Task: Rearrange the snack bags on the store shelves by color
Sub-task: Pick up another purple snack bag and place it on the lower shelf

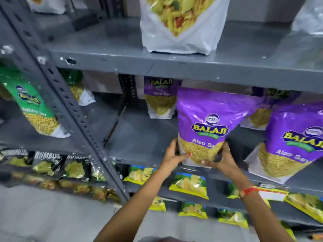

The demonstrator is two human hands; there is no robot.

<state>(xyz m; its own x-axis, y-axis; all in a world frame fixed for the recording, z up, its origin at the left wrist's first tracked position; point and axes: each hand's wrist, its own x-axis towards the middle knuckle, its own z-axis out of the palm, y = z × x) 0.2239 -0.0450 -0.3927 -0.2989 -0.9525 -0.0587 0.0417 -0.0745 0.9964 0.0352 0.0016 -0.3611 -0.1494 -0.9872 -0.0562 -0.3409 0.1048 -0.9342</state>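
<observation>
both hands, left hand [172, 154] and right hand [222, 158], are wrapped around the bottom corners of a glossy purple plastic snack bag [207, 119] at the grey metal middle shelf [139, 137] edge. looks light, crinkly, slippery; low grip seems right.

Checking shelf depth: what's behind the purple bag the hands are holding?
Behind the held purple bag, another purple bag stands at the shelf's back left, one peeks out right. Directly behind it is covered. Both hands grip its base.
</observation>
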